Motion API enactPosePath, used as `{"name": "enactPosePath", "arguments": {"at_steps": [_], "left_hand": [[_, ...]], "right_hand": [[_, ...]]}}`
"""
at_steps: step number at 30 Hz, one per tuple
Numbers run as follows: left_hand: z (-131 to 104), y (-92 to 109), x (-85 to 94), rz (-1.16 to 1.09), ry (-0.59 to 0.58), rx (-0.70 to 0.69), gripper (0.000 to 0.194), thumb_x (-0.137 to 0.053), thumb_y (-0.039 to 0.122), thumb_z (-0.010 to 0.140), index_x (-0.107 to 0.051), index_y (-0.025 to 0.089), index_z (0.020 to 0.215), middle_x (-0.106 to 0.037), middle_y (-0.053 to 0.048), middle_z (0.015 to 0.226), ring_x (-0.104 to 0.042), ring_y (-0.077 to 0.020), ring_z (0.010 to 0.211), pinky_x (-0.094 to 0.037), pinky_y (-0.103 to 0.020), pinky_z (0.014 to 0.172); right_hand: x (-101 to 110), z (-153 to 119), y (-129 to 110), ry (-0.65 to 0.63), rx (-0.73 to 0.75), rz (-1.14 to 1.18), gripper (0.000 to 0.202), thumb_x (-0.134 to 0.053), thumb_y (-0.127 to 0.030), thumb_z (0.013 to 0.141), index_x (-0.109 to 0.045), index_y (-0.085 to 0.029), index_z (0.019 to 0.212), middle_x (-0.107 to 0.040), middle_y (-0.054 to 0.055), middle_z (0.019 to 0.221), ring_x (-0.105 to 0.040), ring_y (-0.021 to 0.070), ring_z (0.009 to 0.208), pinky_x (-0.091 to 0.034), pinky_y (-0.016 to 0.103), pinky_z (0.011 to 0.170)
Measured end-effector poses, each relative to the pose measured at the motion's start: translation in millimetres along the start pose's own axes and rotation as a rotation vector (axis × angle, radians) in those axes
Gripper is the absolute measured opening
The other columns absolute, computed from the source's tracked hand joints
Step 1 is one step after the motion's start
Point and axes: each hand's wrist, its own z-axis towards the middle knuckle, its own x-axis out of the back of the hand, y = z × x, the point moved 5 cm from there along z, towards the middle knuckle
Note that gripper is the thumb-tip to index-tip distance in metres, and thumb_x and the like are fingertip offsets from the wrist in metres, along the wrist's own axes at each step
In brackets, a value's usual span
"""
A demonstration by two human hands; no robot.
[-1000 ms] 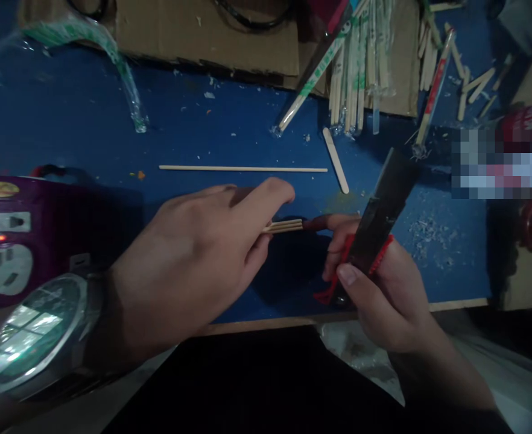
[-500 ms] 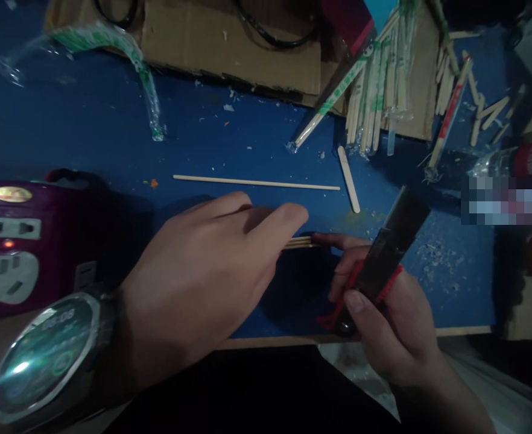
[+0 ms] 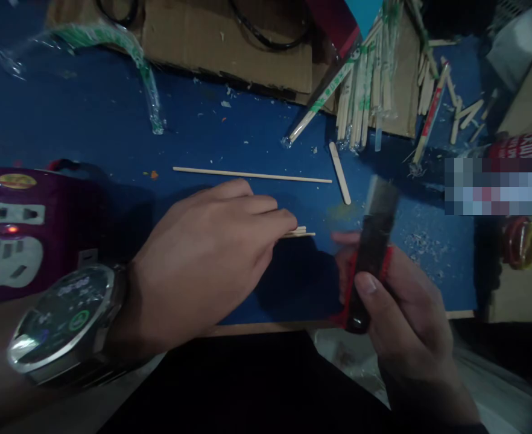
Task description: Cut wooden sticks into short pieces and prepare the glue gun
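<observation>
While left hand (image 3: 202, 265) pins thin sticks (image 3: 300, 232) flat on blue table (image 3: 89, 138), grip narrow, right hand (image 3: 397, 307) grip wraps red-black cutter (image 3: 368, 259), blade end raised.

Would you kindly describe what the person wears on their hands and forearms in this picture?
Both hands are bare, with no gloves or rings visible. The left hand has a large round wristwatch with a silver metal case and dark glass face on its wrist, with small green and pale markings on the dial. The right hand shows no watch, and no sleeve is visible on either forearm.
</observation>
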Motion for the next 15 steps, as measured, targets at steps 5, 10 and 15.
{"name": "enactPosePath", "arguments": {"at_steps": [5, 10, 15], "left_hand": [[0.7, 3.6, -0.7, 0.023, -0.002, -0.100, 0.033, -0.051, 0.014, 0.103, -0.082, 0.027, 0.101, -0.073, -0.002, 0.089, -0.067, -0.0233, 0.086, -0.054, -0.041, 0.082], [-1.2, 2.9, -2.3, -0.003, -0.001, -0.093, 0.031, -0.053, 0.017, 0.104, -0.081, 0.027, 0.100, -0.070, -0.003, 0.088, -0.064, -0.0232, 0.086, -0.050, -0.038, 0.077], [-1.5, 2.5, -5.2, 0.012, -0.019, -0.064, 0.026, -0.058, 0.014, 0.102, -0.080, 0.025, 0.093, -0.067, -0.003, 0.088, -0.061, -0.0225, 0.083, -0.044, -0.038, 0.070]], "right_hand": [[2.7, -11.1, -4.6, -0.102, -0.118, -0.021, 0.072, -0.060, -0.027, 0.106, -0.035, -0.037, 0.173, -0.076, 0.007, 0.108, -0.076, 0.0274, 0.088, -0.066, 0.042, 0.073], [-2.3, -10.3, -3.8, -0.164, -0.171, -0.022, 0.063, -0.052, -0.026, 0.109, -0.043, -0.040, 0.170, -0.071, 0.007, 0.146, -0.070, 0.0337, 0.134, -0.063, 0.057, 0.108], [-4.7, -8.5, -7.4, -0.148, -0.128, -0.069, 0.065, -0.052, -0.024, 0.108, -0.045, -0.038, 0.171, -0.071, 0.007, 0.151, -0.072, 0.0330, 0.132, -0.062, 0.057, 0.109]]}}
